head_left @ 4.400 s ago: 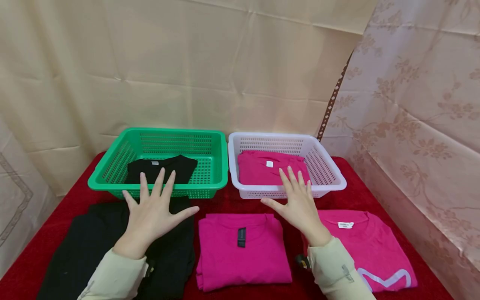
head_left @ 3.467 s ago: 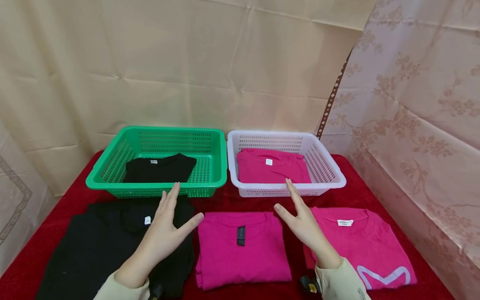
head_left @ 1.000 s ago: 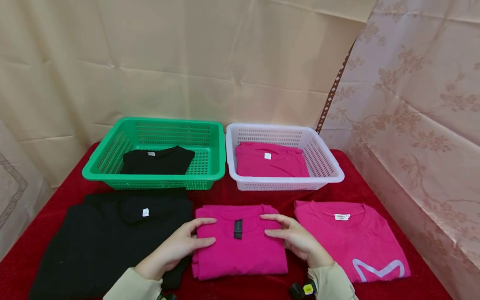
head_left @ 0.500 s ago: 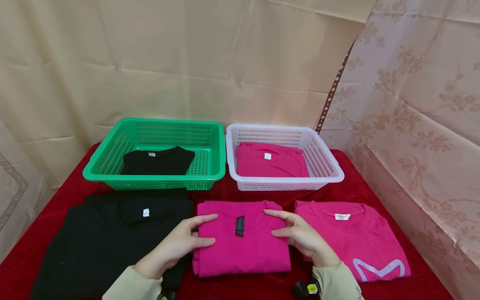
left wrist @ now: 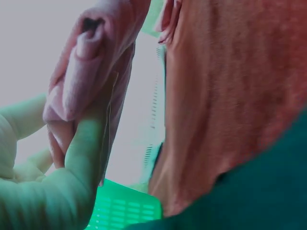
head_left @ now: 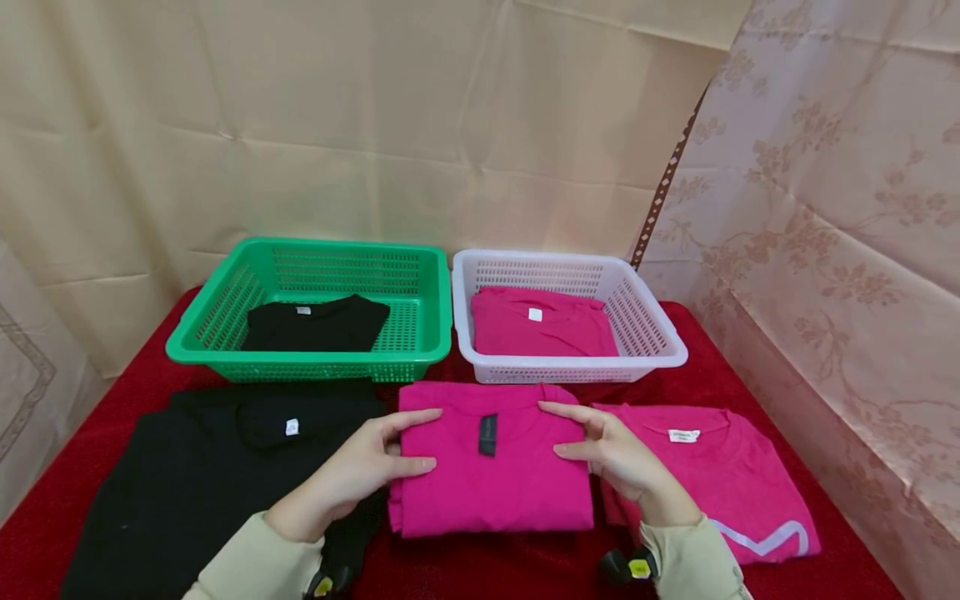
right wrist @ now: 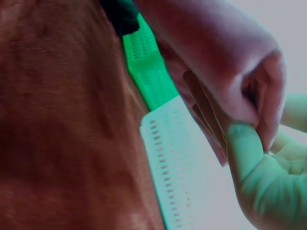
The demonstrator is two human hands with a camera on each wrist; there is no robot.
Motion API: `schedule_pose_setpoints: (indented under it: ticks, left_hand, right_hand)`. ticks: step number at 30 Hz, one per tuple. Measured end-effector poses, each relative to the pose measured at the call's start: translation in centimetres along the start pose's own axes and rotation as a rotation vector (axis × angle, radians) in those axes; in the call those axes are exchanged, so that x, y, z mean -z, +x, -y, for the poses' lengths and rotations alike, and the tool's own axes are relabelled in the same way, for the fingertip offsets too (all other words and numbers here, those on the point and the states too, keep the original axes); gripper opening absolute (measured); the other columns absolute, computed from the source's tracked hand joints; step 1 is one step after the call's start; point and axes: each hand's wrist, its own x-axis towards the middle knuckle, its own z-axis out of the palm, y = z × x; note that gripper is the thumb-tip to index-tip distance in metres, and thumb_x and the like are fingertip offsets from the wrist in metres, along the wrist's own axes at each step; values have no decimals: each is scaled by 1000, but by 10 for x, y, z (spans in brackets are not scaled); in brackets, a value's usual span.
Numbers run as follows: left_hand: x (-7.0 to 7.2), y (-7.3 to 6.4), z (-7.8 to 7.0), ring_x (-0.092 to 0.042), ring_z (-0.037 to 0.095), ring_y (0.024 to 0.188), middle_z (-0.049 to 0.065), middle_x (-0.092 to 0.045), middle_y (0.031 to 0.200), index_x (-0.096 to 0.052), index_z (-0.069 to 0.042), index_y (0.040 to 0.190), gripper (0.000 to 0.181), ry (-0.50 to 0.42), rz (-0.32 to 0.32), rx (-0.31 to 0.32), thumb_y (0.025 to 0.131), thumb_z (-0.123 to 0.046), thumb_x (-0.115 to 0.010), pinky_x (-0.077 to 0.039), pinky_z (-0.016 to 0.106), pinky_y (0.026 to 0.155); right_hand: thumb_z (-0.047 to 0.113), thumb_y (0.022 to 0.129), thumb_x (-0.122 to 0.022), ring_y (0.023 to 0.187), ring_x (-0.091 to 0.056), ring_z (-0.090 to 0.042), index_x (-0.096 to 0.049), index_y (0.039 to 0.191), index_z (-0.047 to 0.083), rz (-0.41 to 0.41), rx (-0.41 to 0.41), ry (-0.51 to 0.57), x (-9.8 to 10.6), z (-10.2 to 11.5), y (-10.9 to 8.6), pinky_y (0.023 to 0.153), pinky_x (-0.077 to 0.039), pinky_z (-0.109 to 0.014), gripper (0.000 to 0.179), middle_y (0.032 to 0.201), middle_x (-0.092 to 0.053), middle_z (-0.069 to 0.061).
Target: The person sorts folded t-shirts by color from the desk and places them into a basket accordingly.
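A folded magenta T-shirt [head_left: 498, 496] with a dark neck label is held level between both hands in the head view. My left hand [head_left: 356, 475] grips its left edge, thumb and index finger on top. At the opposite edge, my right hand [head_left: 618, 458] pinches the folds the same way. Both wrist views show the T-shirt raised off the red cloth, fingers reaching beneath its folded layers. It partly overlaps a pinker folded T-shirt [head_left: 720, 475] with a pale zigzag print on the right. Folded black clothing [head_left: 217, 492] lies left, partly behind my left forearm.
Behind stand a green basket [head_left: 307, 357] holding a folded black shirt [head_left: 322, 325] and a white basket [head_left: 570, 362] holding a folded pink shirt [head_left: 532, 333]. Red cloth [head_left: 465, 575] covers the table. Curtains hang at the back and sides.
Both hands, first spread in the air, have come down to the magenta T-shirt's sides and gripped it. The shirt has since risen and shifted slightly right and away from me.
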Motion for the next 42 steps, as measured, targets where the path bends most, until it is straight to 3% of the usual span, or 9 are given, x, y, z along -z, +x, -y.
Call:
schedule_pose_setpoints:
  ticks: [3,11,18,21,24,28,31,37,42]
  left_hand:
    - [1,2,-8,-73,21,94,19,-67,122,-42,-3,149,66,20,2,-8,90,-13,-72,-60,33,83]
    - [2,9,-37,-72,21,98,23,-63,126,-42,-5,149,65,52,11,-28,91,-12,-70,-60,37,84]
    - [0,14,-53,-72,22,98,23,-62,126,-44,-6,148,65,67,11,-31,90,-13,-71,-60,39,84]
    - [0,15,-59,-72,23,98,22,-62,127,-44,-6,148,64,72,6,-38,91,-12,-71,-60,39,84]
    - [1,18,-65,-73,23,97,23,-61,127,-43,-6,148,63,81,13,-55,92,-11,-70,-60,38,84]
    - [2,24,-72,-73,23,94,22,-60,126,-45,-9,147,61,81,1,-55,92,-13,-70,-60,38,83]
    - [4,29,-76,-72,21,91,19,-60,125,-49,-12,144,57,86,-40,-57,91,-16,-71,-61,38,81]
    - [6,39,-85,-73,21,86,16,-61,124,-51,-17,140,53,66,-131,-78,91,-20,-72,-61,37,78]
    - [9,44,-95,-72,21,95,14,-58,134,-45,-20,145,57,-8,-159,-91,93,-21,-69,-61,37,83]
  right_hand:
    - [3,90,-66,70,-63,-4,-44,147,0,-18,13,-21,2,10,-1,65,-52,-18,61,96,-72,6]
    - [-1,92,-62,104,-68,-12,-43,148,2,-17,60,39,9,31,0,85,-59,-30,59,122,-67,1]
    - [1,93,-62,105,-68,-12,-47,147,8,-27,68,33,12,47,-4,86,-59,-29,57,127,-63,2]
    - [1,93,-62,96,-69,-10,-50,146,12,-35,75,20,14,54,-5,80,-59,-27,56,120,-67,3]
    - [4,92,-64,69,-64,-5,-54,143,17,-69,78,-13,18,62,-5,66,-56,-20,53,90,-70,7]
    - [5,93,-64,63,-66,-7,-55,142,18,-107,81,-10,22,70,-4,64,-57,-22,51,71,-69,6]
    - [4,95,-62,80,-74,-13,-54,142,16,-145,84,34,24,75,-1,73,-61,-29,49,80,-73,3]
    - [7,95,-64,73,-72,-10,-57,134,17,-287,86,107,26,85,7,68,-61,-29,41,85,-71,5]
    - [10,94,-66,76,-70,-7,-64,125,21,-370,101,157,26,93,14,69,-60,-27,33,115,-59,4]
